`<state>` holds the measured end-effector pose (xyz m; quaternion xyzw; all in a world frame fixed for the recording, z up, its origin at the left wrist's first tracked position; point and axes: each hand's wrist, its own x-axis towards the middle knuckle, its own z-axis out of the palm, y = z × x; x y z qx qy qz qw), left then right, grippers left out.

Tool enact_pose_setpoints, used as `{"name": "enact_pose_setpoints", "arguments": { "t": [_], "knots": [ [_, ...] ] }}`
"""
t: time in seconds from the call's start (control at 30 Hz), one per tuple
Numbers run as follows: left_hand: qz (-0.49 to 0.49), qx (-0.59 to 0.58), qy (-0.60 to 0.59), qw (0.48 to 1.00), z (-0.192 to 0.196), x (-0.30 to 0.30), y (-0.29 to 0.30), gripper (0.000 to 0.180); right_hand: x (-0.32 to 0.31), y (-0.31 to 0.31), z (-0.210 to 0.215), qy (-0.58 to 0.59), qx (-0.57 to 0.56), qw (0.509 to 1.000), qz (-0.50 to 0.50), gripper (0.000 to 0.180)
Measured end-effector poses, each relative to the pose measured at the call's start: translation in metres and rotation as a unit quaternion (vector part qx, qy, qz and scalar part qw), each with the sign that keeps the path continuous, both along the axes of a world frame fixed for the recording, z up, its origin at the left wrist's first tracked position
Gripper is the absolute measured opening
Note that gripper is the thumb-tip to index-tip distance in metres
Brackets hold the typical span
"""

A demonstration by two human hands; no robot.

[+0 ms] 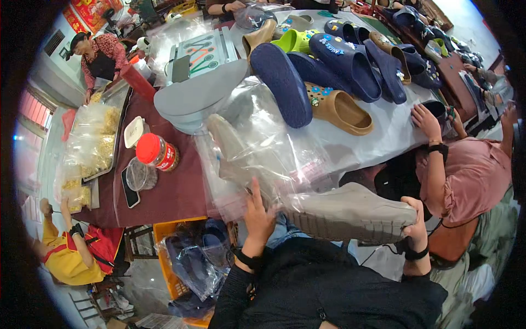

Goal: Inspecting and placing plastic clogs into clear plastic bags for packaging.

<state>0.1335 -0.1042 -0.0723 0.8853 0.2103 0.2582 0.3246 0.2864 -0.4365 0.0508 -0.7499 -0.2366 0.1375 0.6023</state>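
My right hand grips one end of a grey-beige clog, which lies sideways in front of my body. The clog's other end reaches to the mouth of a clear plastic bag. Through the film a second grey-beige clog shows on the table. At the bag's near edge my left hand holds the film, its index finger stretched up along it. The film partly hides the left fingertips.
Navy clogs and a brown clog crowd the white table. Left are grey sheets, a red-lidded jar and a phone. Below, an orange crate holds bagged shoes. A co-worker in pink sits right.
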Motion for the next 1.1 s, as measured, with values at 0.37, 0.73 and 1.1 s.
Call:
{"name": "enact_pose_setpoints", "arguments": {
  "t": [0.37, 0.73, 1.1],
  "knots": [
    [0.042, -0.003, -0.027, 0.999, 0.008, 0.011, -0.004, 0.080, -0.040, 0.016, -0.034, -0.220, -0.117, 0.944, 0.217, 0.047],
    [-0.031, 0.106, -0.007, 0.994, -0.013, 0.003, 0.002, 0.073, -0.058, 0.060, -0.089, -0.189, -0.112, 0.933, 0.284, 0.044],
    [-0.074, -0.010, -0.001, 0.997, 0.000, -0.011, 0.002, 0.056, -0.059, 0.109, -0.105, -0.211, -0.092, 0.922, 0.312, 0.040]
  ]
}}
